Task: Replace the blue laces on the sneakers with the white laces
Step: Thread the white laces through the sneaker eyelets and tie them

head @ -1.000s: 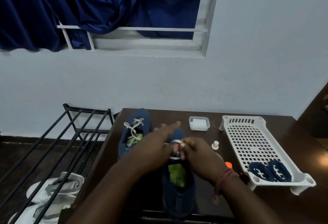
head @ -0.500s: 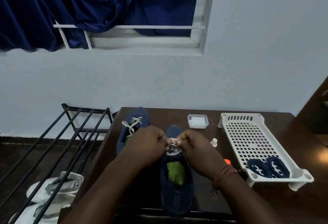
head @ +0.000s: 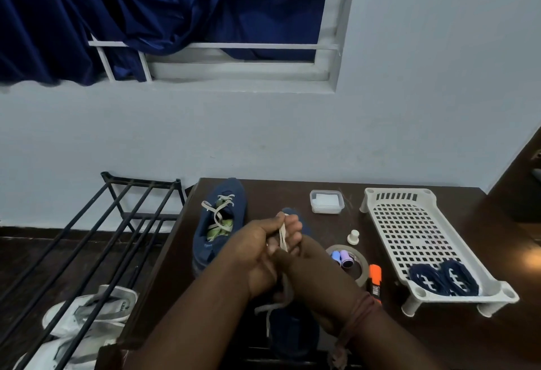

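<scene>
Two navy sneakers stand on the dark table. The left sneaker (head: 220, 223) is threaded with a white lace (head: 217, 212). The near sneaker (head: 292, 331) is mostly hidden under my hands. My left hand (head: 257, 255) and my right hand (head: 304, 264) are pressed together above it, and both pinch the white lace (head: 282, 236), which runs up between the fingers. A loose end (head: 268, 315) hangs below my wrists. Two coiled blue laces (head: 443, 279) lie in the white tray (head: 401, 223).
On the table are a small clear box (head: 326, 201), a white knob (head: 353, 236), a tape roll (head: 358, 264) holding small coloured items, and an orange marker (head: 375, 281). A black metal rack (head: 96, 240) stands at the left, with white shoes (head: 85, 317) under it.
My hands have come closer together and lifted, pulling the white lace upward from the near sneaker. The tape roll and marker, hidden before, are uncovered.
</scene>
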A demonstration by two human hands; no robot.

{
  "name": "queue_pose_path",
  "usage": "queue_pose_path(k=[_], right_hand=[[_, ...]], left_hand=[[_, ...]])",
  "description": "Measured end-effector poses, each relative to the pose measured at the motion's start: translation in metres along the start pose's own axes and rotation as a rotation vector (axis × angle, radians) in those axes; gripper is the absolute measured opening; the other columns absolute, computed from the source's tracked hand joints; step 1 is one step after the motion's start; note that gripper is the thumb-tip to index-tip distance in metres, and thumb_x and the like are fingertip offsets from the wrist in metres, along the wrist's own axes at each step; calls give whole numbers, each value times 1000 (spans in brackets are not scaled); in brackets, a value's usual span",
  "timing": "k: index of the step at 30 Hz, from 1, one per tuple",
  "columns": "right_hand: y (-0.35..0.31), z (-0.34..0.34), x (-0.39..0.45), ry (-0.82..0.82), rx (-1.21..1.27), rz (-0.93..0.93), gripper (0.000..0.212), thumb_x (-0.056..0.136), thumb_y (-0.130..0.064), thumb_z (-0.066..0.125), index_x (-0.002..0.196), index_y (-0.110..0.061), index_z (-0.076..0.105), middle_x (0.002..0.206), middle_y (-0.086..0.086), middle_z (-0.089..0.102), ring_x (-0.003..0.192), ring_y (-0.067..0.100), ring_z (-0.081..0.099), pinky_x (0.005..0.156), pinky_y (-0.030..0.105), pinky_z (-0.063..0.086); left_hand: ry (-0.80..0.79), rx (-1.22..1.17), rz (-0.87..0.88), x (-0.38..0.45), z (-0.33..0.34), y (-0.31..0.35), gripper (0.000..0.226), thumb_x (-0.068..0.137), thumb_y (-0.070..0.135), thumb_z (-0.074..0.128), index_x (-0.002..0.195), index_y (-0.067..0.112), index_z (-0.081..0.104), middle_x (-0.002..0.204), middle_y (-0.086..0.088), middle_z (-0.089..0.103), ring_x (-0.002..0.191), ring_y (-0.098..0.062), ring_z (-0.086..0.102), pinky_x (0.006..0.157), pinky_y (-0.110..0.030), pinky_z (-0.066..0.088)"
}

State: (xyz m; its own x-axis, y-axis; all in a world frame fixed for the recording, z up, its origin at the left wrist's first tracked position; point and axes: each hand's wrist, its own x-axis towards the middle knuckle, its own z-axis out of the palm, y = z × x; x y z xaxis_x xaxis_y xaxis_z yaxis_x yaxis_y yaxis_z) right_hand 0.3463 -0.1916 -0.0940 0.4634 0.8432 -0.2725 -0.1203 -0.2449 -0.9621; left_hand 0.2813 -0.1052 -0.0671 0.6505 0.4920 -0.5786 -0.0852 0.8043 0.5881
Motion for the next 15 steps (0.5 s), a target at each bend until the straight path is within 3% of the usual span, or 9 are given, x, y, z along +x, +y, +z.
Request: queue_pose_path(k=[2,3,6,10,15], right_hand=[[-3,-9,-1,-44,-118,48,17,94,-25,56,91,-9,62,71,15,66,53,25,61,48,29,46],[-7,-17,-2,-78,-200,66,22,97,-24,53,85,-8,63,67,13,64,47,19,55,45,24,40],[-25,-42,-5,-227,-363,87,29,101,-21,48,85,-8,68,59,1,52,37,6,40,36,19,30],[-33,-78,-8,-344,-388,314,34,102,-20,40,91,-7,69,59,-1,40,42,10,24,38,18,17],[-17,-104,17,-236,-214,537,24,96,-13,34,80,-16,51,57,-3,30,40,9,11,45,17,7]], left_hand=[[53,-24,-1,5,-4,3,21,99,16,57,95,2,72,78,-6,74,65,-15,71,62,-30,59],[63,-76,-23,6,-7,7,21,99,14,56,95,1,71,74,-6,71,65,-15,68,61,-29,59],[48,-265,-156,9,-18,16,17,96,5,53,94,-4,67,69,-6,58,60,-14,56,63,-31,55],[27,-319,-226,15,-22,14,16,95,4,52,90,-6,63,68,-6,55,54,-11,50,51,-27,50],[83,-191,-186,23,-19,4,20,96,10,55,79,1,63,53,1,51,38,-10,48,53,-25,51]])
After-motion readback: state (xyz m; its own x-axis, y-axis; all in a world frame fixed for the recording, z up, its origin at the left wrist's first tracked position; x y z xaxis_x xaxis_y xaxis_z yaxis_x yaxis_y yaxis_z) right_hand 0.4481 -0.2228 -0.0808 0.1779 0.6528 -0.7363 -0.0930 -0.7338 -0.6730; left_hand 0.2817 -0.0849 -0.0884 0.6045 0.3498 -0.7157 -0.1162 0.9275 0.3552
